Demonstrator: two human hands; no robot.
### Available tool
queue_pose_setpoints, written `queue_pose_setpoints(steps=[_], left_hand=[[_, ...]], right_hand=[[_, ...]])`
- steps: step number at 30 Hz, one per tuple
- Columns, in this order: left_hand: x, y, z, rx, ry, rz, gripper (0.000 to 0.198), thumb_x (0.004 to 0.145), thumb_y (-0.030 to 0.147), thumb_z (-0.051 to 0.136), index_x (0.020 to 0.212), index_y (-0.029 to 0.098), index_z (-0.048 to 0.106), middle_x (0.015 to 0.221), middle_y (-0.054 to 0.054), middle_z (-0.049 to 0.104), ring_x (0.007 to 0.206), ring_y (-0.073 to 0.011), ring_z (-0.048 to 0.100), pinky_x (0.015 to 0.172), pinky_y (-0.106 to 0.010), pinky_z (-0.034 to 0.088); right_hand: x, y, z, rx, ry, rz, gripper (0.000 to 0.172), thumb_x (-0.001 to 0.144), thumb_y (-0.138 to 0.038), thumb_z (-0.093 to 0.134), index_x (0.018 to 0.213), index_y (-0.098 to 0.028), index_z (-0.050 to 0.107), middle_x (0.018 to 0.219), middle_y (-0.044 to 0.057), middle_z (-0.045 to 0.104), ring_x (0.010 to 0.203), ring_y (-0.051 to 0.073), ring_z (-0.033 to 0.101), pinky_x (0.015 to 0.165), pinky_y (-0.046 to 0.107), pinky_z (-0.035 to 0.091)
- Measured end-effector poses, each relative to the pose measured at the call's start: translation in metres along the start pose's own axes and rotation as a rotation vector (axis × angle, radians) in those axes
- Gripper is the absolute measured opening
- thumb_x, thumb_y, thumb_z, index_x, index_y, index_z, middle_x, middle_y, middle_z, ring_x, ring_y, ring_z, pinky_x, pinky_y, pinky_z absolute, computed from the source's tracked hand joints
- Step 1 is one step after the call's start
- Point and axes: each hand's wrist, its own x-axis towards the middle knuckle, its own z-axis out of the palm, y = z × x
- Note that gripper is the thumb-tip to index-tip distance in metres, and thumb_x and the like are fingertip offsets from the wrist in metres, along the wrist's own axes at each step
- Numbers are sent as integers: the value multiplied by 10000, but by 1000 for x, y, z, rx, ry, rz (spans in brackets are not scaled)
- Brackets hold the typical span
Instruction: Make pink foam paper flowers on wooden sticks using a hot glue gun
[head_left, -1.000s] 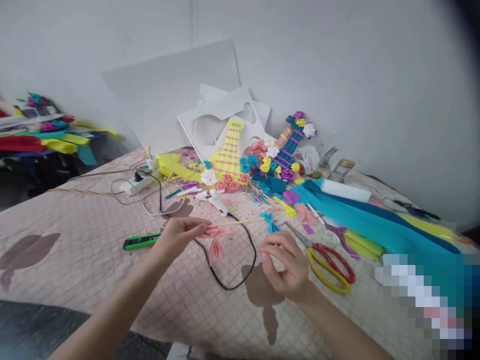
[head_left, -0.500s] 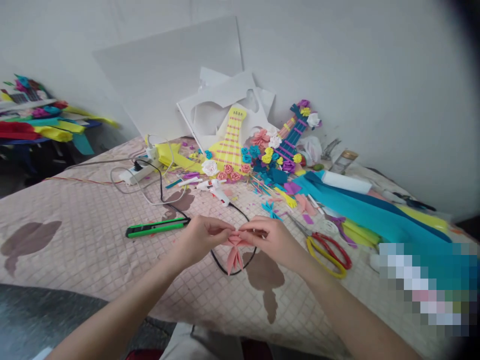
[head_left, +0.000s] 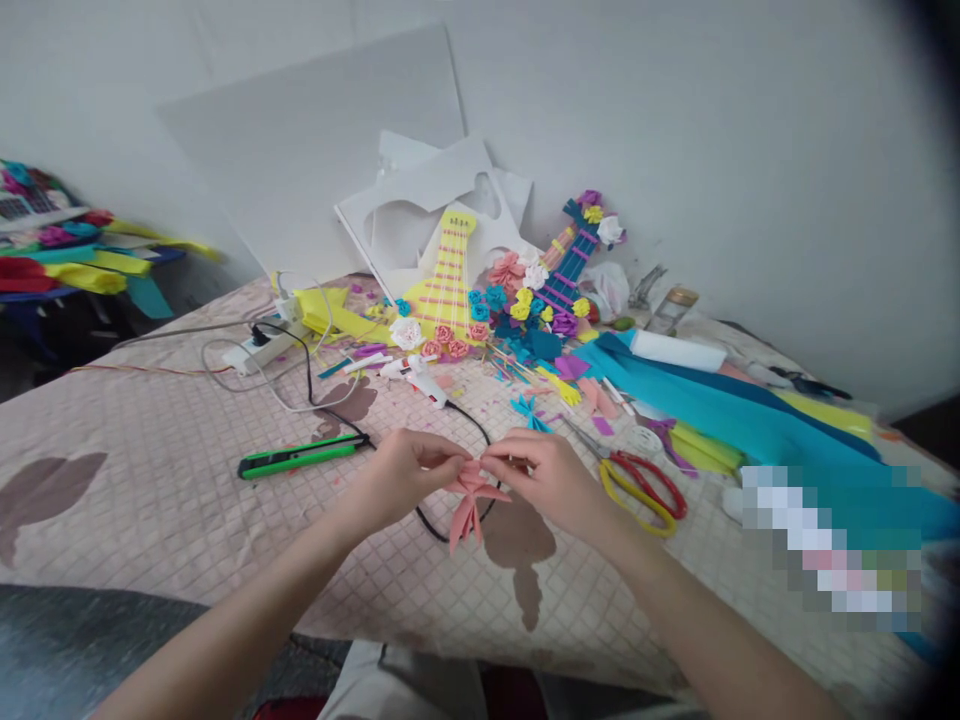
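Between my two hands hangs a pink paper flower (head_left: 469, 505), its pointed petals spread downward over the table. My left hand (head_left: 409, 475) pinches its upper edge from the left, thumb and fingertips together. From the other side my right hand (head_left: 536, 475) pinches the same upper edge, the fingers curled. Fingertips cover part of the top. Left of my hands lies a green utility knife (head_left: 300, 457); beyond them a white hot glue gun (head_left: 415, 378) rests with its black cord looping under the flower. Scissors (head_left: 645, 490) with red and yellow handles lie on the right.
A yellow paper guitar (head_left: 448, 290) and a blue one (head_left: 574, 265) lean at the back among paper flowers. A power strip (head_left: 262, 345) with cables sits at left. Teal paper (head_left: 757, 430) spreads across the right. A blue paper flower (head_left: 530, 412) lies beyond my hands.
The whole scene has shifted slightly left in view. The pink flower has turned a little, and more of its petals show. Both hands keep their pinch.
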Motion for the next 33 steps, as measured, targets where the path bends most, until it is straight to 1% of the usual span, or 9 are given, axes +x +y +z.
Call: queue_pose_setpoints(steps=[6, 12, 16, 19, 23, 27, 30, 33], left_hand=[[1, 1, 3, 3, -45, 7, 237, 804, 291, 539, 814, 159, 735, 782, -33, 737, 721, -159, 657, 638, -207, 487], [3, 9, 5, 75, -48, 12, 256, 814, 265, 512, 766, 144, 733, 734, -24, 727, 686, -150, 642, 605, -194, 456], [4, 11, 7, 64, -57, 10, 245, 804, 272, 526, 770, 146, 734, 726, -19, 726, 677, -150, 641, 597, -192, 453], [6, 11, 8, 98, -50, 15, 228, 797, 269, 538, 785, 154, 734, 751, -17, 731, 699, -152, 645, 626, -194, 458], [6, 12, 8, 189, -34, 89, 232, 806, 249, 518, 764, 160, 729, 723, -5, 723, 669, -138, 630, 627, -191, 443], [6, 12, 8, 226, -24, 135, 233, 806, 231, 508, 737, 162, 719, 695, 1, 714, 647, -130, 619, 616, -192, 436], [6, 13, 9, 205, -24, 127, 210, 800, 223, 522, 743, 168, 717, 710, 2, 719, 661, -128, 628, 627, -188, 447], [7, 13, 11, 114, -37, 86, 191, 792, 236, 544, 750, 165, 717, 739, -8, 727, 694, -135, 648, 651, -186, 474]], right_hand=[[-3, 3, -2, -7, -6, 14, 169, 839, -286, 567, 807, -199, 708, 749, 26, 654, 650, 120, 551, 583, 245, 390], [-5, 0, -7, -57, -30, 5, 261, 867, -245, 505, 670, -179, 662, 641, 6, 578, 613, 111, 514, 557, 235, 350], [-5, -2, -8, -68, -23, 20, 256, 849, -209, 510, 631, -175, 639, 614, -4, 548, 603, 104, 506, 548, 227, 337], [-5, -2, -7, -75, -17, 35, 248, 850, -215, 513, 644, -176, 647, 619, -4, 554, 606, 106, 508, 550, 229, 337], [-5, 0, -7, -72, -2, 25, 256, 861, -243, 512, 664, -183, 664, 619, -2, 562, 603, 107, 512, 547, 230, 346], [-6, 2, -7, -35, 7, 17, 228, 847, -273, 540, 692, -190, 686, 657, 9, 610, 627, 117, 540, 566, 233, 378], [-6, 4, -6, -16, 24, 23, 204, 833, -263, 554, 704, -192, 695, 674, 14, 632, 636, 121, 552, 573, 238, 392], [-7, 4, -4, 34, 67, 51, 157, 801, -235, 583, 698, -191, 692, 693, 15, 648, 640, 120, 559, 570, 237, 402]])
